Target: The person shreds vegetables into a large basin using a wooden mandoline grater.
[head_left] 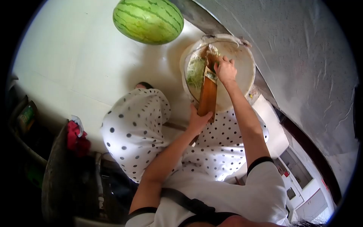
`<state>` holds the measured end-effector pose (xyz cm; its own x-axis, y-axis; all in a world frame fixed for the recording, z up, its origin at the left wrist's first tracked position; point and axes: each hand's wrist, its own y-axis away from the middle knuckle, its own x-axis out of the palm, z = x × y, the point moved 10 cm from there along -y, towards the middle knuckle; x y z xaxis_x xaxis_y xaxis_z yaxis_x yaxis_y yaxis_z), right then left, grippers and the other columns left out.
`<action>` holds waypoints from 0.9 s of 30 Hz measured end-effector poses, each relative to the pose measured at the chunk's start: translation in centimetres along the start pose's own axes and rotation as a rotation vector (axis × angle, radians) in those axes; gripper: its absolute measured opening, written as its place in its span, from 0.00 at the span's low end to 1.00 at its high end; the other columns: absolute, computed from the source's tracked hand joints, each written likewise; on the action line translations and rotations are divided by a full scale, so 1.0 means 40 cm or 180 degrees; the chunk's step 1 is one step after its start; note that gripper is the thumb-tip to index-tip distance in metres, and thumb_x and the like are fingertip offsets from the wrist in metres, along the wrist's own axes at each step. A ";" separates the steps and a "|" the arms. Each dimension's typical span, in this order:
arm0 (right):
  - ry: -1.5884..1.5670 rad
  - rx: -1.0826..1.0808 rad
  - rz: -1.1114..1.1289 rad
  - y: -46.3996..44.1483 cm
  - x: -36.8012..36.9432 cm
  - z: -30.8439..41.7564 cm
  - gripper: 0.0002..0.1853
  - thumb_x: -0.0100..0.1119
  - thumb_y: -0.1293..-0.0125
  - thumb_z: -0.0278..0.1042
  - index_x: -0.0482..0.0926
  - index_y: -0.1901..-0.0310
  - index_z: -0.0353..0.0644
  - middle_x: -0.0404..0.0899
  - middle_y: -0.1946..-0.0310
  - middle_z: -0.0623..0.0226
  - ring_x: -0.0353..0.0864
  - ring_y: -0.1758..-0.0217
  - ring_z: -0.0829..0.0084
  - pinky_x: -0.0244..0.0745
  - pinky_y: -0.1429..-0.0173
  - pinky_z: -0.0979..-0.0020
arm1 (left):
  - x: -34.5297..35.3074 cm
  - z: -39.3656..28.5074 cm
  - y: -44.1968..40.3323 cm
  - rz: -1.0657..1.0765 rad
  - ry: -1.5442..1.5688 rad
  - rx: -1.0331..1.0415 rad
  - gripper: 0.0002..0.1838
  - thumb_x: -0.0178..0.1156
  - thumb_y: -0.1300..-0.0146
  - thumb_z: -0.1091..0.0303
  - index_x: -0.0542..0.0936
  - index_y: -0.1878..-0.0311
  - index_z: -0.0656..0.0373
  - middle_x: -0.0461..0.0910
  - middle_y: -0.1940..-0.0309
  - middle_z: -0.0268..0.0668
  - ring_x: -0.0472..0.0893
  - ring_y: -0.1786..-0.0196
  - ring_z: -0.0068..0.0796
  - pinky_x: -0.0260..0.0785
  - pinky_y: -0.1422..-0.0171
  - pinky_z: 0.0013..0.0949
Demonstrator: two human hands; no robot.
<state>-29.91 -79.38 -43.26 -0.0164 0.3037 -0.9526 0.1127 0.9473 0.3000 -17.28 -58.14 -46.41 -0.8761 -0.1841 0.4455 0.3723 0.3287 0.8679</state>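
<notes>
A long brown wooden grater (208, 97) leans into a white bucket (247, 62), its far end inside the rim. Wrapped round the near end of the board is my left hand (199, 120). Over the bucket, my right hand (226, 70) is closed at the right edge of the board's upper part; what it holds, if anything, is hidden. Pale green shreds (195, 73) lie in the bucket, left of the board.
A green striped watermelon (148, 20) rests on the pale floor (75, 56) beyond the bucket. Red cloth (77, 139) and dark items are at the left. A grey wall (302, 56) rises at the right. My knees in dotted trousers flank the board.
</notes>
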 end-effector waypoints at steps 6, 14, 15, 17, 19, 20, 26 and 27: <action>-0.0038 -0.0243 -0.0145 0.105 -0.050 0.018 0.13 0.58 0.47 0.38 0.74 0.58 0.51 0.74 0.64 0.65 0.73 0.58 0.53 0.77 0.69 0.55 | 0.020 -0.004 0.002 0.0074 0.0033 -0.0141 0.39 0.59 0.46 0.78 0.42 0.40 0.61 0.67 0.50 0.50 0.78 0.57 0.38 0.78 0.61 0.36; -0.0264 -0.0487 -0.0538 0.177 -0.110 0.063 0.09 0.57 0.48 0.36 0.74 0.64 0.49 0.74 0.67 0.67 0.73 0.60 0.55 0.75 0.72 0.58 | 0.017 -0.004 0.015 0.0085 0.0042 -0.0245 0.51 0.59 0.45 0.78 0.25 0.36 0.61 0.67 0.50 0.51 0.78 0.57 0.39 0.79 0.61 0.36; -0.0273 -0.0483 -0.0507 0.153 -0.087 0.060 0.09 0.57 0.48 0.36 0.74 0.64 0.49 0.74 0.67 0.67 0.73 0.60 0.55 0.75 0.72 0.58 | 0.020 -0.006 0.021 0.0068 0.0047 -0.0273 0.51 0.59 0.45 0.78 0.25 0.36 0.61 0.67 0.50 0.51 0.78 0.57 0.39 0.79 0.61 0.36; 0.0038 0.0208 -0.0161 0.041 0.006 -0.005 0.10 0.58 0.48 0.36 0.75 0.63 0.50 0.74 0.66 0.67 0.73 0.59 0.54 0.76 0.70 0.59 | 0.015 -0.036 0.033 -0.0094 -0.0016 -0.0029 0.52 0.61 0.46 0.71 0.29 0.36 0.69 0.72 0.56 0.50 0.78 0.62 0.32 0.74 0.69 0.28; -0.0042 0.0280 -0.0037 0.013 0.019 -0.007 0.12 0.59 0.49 0.37 0.75 0.60 0.50 0.74 0.63 0.66 0.72 0.57 0.52 0.78 0.68 0.59 | 0.007 -0.015 0.021 -0.0067 -0.0079 -0.0056 0.51 0.61 0.46 0.75 0.29 0.36 0.65 0.69 0.53 0.51 0.78 0.59 0.35 0.76 0.66 0.32; -0.0074 0.0203 -0.0028 0.046 0.007 -0.007 0.13 0.59 0.49 0.36 0.75 0.60 0.50 0.74 0.62 0.66 0.72 0.57 0.52 0.78 0.69 0.58 | 0.003 -0.008 0.011 -0.0022 -0.0137 -0.0114 0.50 0.60 0.46 0.78 0.29 0.36 0.61 0.67 0.50 0.51 0.78 0.56 0.39 0.78 0.62 0.35; -0.0043 0.0251 -0.0104 0.035 0.006 0.002 0.09 0.57 0.47 0.36 0.75 0.64 0.46 0.74 0.64 0.64 0.73 0.61 0.52 0.76 0.67 0.55 | 0.008 0.000 0.004 0.0043 -0.0170 -0.0052 0.40 0.60 0.46 0.77 0.41 0.40 0.60 0.67 0.51 0.49 0.77 0.56 0.38 0.78 0.62 0.35; -0.0055 0.0230 -0.0112 0.035 0.008 0.005 0.09 0.57 0.47 0.36 0.75 0.64 0.46 0.74 0.64 0.64 0.73 0.61 0.52 0.76 0.67 0.55 | 0.007 0.010 0.001 0.0027 -0.0163 -0.0033 0.40 0.60 0.46 0.77 0.41 0.40 0.60 0.67 0.51 0.49 0.77 0.56 0.38 0.78 0.62 0.35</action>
<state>-29.56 -77.98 -43.15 -0.0046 0.2678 -0.9634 0.1837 0.9473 0.2625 -17.64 -57.80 -46.33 -0.8873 -0.1337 0.4413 0.3827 0.3203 0.8666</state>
